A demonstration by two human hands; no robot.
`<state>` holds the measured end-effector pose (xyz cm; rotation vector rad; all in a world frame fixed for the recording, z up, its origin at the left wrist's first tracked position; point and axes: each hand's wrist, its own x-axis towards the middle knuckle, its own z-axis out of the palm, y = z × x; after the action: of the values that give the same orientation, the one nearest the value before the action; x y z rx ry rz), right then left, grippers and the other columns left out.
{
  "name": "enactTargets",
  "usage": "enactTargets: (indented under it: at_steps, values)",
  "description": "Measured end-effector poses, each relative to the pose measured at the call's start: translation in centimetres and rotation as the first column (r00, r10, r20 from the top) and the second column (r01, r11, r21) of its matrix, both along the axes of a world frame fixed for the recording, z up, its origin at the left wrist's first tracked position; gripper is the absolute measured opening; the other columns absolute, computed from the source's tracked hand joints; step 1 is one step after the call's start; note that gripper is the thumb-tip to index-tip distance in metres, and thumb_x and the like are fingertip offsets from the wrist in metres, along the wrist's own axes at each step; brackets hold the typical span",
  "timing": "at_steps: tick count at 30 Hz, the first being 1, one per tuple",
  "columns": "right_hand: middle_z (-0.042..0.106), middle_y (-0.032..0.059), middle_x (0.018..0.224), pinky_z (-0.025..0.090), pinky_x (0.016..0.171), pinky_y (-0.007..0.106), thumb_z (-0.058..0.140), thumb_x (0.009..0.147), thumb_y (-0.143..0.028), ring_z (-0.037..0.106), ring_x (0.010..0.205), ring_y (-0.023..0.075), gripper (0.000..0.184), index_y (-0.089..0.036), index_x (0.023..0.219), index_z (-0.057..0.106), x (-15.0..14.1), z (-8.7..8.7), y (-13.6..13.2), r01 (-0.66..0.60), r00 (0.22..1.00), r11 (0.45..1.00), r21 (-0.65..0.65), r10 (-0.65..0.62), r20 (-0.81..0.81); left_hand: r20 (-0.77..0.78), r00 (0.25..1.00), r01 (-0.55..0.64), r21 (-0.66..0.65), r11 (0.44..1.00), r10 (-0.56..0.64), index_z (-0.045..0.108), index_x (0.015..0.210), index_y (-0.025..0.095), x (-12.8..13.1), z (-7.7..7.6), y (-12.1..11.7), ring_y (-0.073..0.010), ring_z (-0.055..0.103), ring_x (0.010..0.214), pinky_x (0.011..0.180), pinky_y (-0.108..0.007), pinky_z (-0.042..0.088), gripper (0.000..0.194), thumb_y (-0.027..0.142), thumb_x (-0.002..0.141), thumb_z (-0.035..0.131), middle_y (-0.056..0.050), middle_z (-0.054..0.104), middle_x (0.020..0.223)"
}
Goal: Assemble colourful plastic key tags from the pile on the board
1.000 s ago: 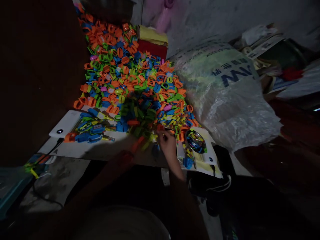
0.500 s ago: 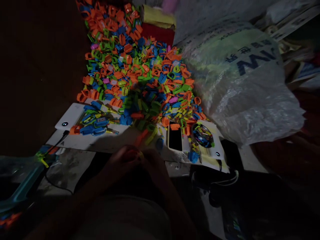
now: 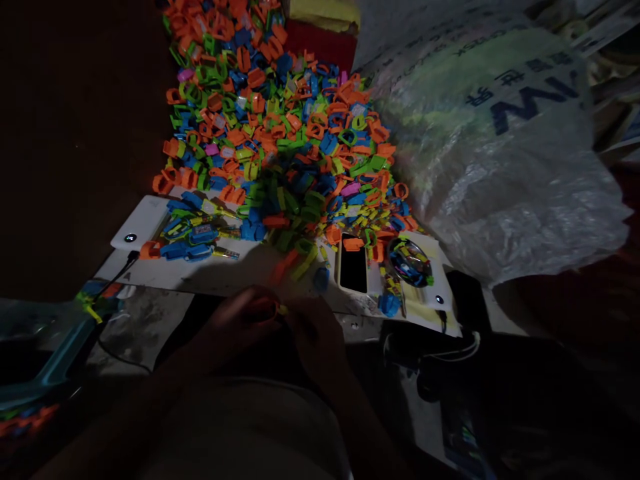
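Note:
In the dim head view, my left hand [image 3: 239, 315] is closed around an orange plastic loop that looks like a toy watch [image 3: 263, 308]. A small yellow piece [image 3: 283, 310] shows at the loop's right end. My right hand [image 3: 316, 332] meets it there with its fingertips pinched together, partly lost in shadow. Just beyond the hands, an orange strip [image 3: 284, 268] and a yellow-green strip [image 3: 304, 264] lie on the white board [image 3: 225, 275]. Behind them rises a big heap of orange, green and blue toy watches [image 3: 280, 127].
White power banks lie at left [image 3: 140, 223] and right [image 3: 440, 287]. A phone [image 3: 353, 270] and a round metal dish [image 3: 410, 262] of small coloured pieces lie on the board. A large clear plastic bag [image 3: 515, 180] stands at right. A black cable [image 3: 117, 350] hangs at left.
The view has shifted slightly, moving the heap up in the picture. My right hand has drawn a little to the right and down, showing more of the small yellow piece.

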<state>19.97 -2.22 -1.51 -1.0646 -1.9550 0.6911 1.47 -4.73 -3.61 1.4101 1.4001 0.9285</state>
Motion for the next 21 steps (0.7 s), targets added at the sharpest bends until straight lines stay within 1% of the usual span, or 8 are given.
enactTargets:
  at_steps: [3,6,9,12,14,16,18,21]
  values:
    - [0.070,0.0050,0.089,0.047,0.073,0.032,0.049,0.093,-0.018,0.060,0.082,0.0182,0.020,-0.023,0.104,0.065,0.3,0.4,-0.1,-0.064,0.992,0.996,0.063,0.056,0.117,0.002,1.000,0.013,-0.019,1.000,-0.013,0.062,0.109,0.022,-0.1,0.0,-0.2,-0.0212,0.064,0.100,0.086,-0.027,0.054,0.039,0.044,0.077,0.068,-0.005,0.066,0.107]
    - [0.071,0.0057,0.091,0.047,0.073,0.032,0.046,0.095,-0.017,0.061,0.083,0.0186,0.023,-0.021,0.109,0.064,0.6,0.6,-0.2,-0.095,0.983,0.994,0.046,0.087,0.164,-0.022,0.999,0.029,-0.027,0.999,-0.029,0.062,0.108,0.022,0.0,0.3,-0.3,-0.0201,0.064,0.098,0.084,-0.026,0.054,0.037,0.042,0.078,0.068,-0.004,0.066,0.106]
    - [0.071,0.0051,0.095,0.048,0.076,0.031,0.046,0.095,-0.018,0.063,0.086,0.0177,0.022,-0.022,0.109,0.063,0.6,0.6,-0.4,-0.080,0.992,0.997,-0.011,0.081,0.097,-0.002,0.999,0.047,-0.027,0.999,-0.047,0.061,0.108,0.021,0.2,0.6,-0.3,-0.0203,0.064,0.098,0.085,-0.027,0.054,0.037,0.042,0.078,0.068,-0.004,0.066,0.106]
    - [0.071,0.0033,0.091,0.049,0.072,0.028,0.048,0.095,-0.021,0.063,0.083,0.0161,0.019,-0.023,0.103,0.065,0.4,0.4,-0.6,-0.030,0.999,0.997,-0.069,0.032,0.017,-0.023,0.998,0.054,-0.021,0.998,-0.054,0.062,0.107,0.020,0.2,0.8,-0.2,-0.0202,0.064,0.095,0.083,-0.027,0.054,0.037,0.043,0.078,0.069,-0.005,0.066,0.103]
    - [0.070,0.0020,0.088,0.048,0.070,0.027,0.049,0.094,-0.022,0.063,0.080,0.0153,0.016,-0.024,0.099,0.065,0.3,0.3,-0.8,-0.011,1.000,0.997,-0.075,0.011,-0.011,-0.028,0.998,0.058,-0.016,0.998,-0.059,0.062,0.106,0.021,0.1,1.1,-0.2,-0.0194,0.064,0.093,0.081,-0.026,0.053,0.036,0.043,0.078,0.069,-0.004,0.067,0.101]
    - [0.069,0.0015,0.087,0.047,0.070,0.027,0.049,0.094,-0.021,0.062,0.079,0.0154,0.017,-0.025,0.099,0.064,0.2,0.2,-0.8,-0.024,1.000,0.999,-0.039,0.024,-0.005,-0.013,0.998,0.062,-0.007,0.998,-0.062,0.063,0.106,0.022,-0.1,1.2,-0.1,-0.0187,0.064,0.092,0.080,-0.025,0.053,0.035,0.042,0.078,0.069,-0.003,0.067,0.100]
    - [0.069,0.0022,0.089,0.046,0.071,0.029,0.045,0.095,-0.018,0.061,0.081,0.0164,0.021,-0.026,0.104,0.063,0.3,0.3,-0.7,-0.069,0.996,0.997,0.018,0.068,0.051,-0.019,0.999,0.051,0.008,0.999,-0.051,0.063,0.105,0.023,-0.2,1.1,-0.1,-0.0189,0.064,0.093,0.080,-0.025,0.053,0.033,0.040,0.077,0.070,-0.003,0.067,0.101]
    - [0.069,0.0053,0.090,0.044,0.071,0.033,0.038,0.095,-0.015,0.059,0.080,0.0196,0.028,-0.022,0.110,0.060,0.3,0.4,-0.7,-0.166,0.960,0.981,0.099,0.138,0.243,0.016,0.999,0.032,-0.036,0.999,-0.032,0.065,0.102,0.023,-0.1,0.6,-0.2,-0.0200,0.064,0.094,0.082,-0.027,0.052,0.032,0.037,0.075,0.073,-0.003,0.069,0.101]
